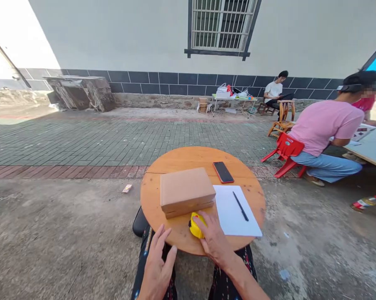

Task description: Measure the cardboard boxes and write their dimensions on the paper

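A yellow tape measure [195, 226] is on the round wooden table [175, 237], close to its near edge. My right hand [213, 238] has its fingers wrapped round the right side of it. My left hand [158, 262] holds nothing; its fingers are apart, at the near left of the tabletop. Just behind the tape measure lies a closed brown cardboard box [188, 187]. To the right of the box is a sheet of white paper [227, 216] with a black pen [240, 206] across it. A phone with a red edge [223, 172] lies face up behind the paper.
A person in a pink shirt [325, 121] sits on a red chair [288, 150] at another table [372, 146] to the right. Farther back, a person in white [274, 91] sits beside a cluttered table [233, 98]. A bottle [366, 203] lies on the ground at right.
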Motion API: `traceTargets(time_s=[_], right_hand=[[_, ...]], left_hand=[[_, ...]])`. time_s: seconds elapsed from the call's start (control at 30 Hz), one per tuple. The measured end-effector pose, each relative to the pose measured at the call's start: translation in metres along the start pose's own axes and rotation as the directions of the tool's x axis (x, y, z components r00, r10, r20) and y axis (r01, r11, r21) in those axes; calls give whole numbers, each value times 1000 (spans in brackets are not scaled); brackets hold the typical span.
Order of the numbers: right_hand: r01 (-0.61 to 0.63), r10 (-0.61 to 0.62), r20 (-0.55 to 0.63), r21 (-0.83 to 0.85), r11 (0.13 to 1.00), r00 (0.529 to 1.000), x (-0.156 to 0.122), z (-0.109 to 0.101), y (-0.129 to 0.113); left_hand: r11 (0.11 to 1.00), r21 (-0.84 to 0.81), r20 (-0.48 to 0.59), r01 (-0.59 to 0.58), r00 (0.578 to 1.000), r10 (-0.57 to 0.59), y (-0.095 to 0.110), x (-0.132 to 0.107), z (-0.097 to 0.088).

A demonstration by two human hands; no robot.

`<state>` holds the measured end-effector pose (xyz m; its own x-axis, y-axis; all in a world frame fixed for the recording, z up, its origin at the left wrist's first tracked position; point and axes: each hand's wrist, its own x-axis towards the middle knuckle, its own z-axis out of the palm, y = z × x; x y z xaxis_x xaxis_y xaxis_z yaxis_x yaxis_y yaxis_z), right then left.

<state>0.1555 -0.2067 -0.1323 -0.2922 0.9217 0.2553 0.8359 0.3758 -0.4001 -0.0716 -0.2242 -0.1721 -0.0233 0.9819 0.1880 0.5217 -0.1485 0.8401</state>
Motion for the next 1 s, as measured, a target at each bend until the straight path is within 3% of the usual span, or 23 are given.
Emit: traceTargets(time_s=[0.13, 0.33, 0.47, 0.53, 0.6, 0.7, 0.8, 1.0], right_hand=[[13, -12, 101, -6, 1000, 995, -2, -8, -4], [50, -55, 76, 67, 996, 996, -6, 7, 3], [53, -37, -116, 139, 989, 993, -13, 6, 12], [-30, 85, -282, 193, 981, 956, -12, -3, 23], [-138, 241, -370, 285, 949, 897, -4, -13, 37], [-273, 414, -247, 453, 849, 876, 17, -20, 53], [-303, 428, -110, 552, 777, 897, 39, -16, 60], [-293, 431, -99, 598, 746, 897, 64, -10, 63]], left_hand=[[998, -47, -35, 41, 998, -43, 4, 2, 5], [988, -139, -35, 62, 997, -67, 2, 17, 15], [969, -212, -30, 129, 990, -139, 2, 31, 17], [959, -249, -31, 134, 989, -146, 3, 39, 17], [941, -299, -42, 157, 983, -177, 4, 46, 18], [906, -364, -100, 214, 958, -267, 3, 56, 20], [907, -372, -103, 198, 962, -252, 2, 70, 21], [910, -395, -53, 125, 986, -159, 2, 102, 27]])
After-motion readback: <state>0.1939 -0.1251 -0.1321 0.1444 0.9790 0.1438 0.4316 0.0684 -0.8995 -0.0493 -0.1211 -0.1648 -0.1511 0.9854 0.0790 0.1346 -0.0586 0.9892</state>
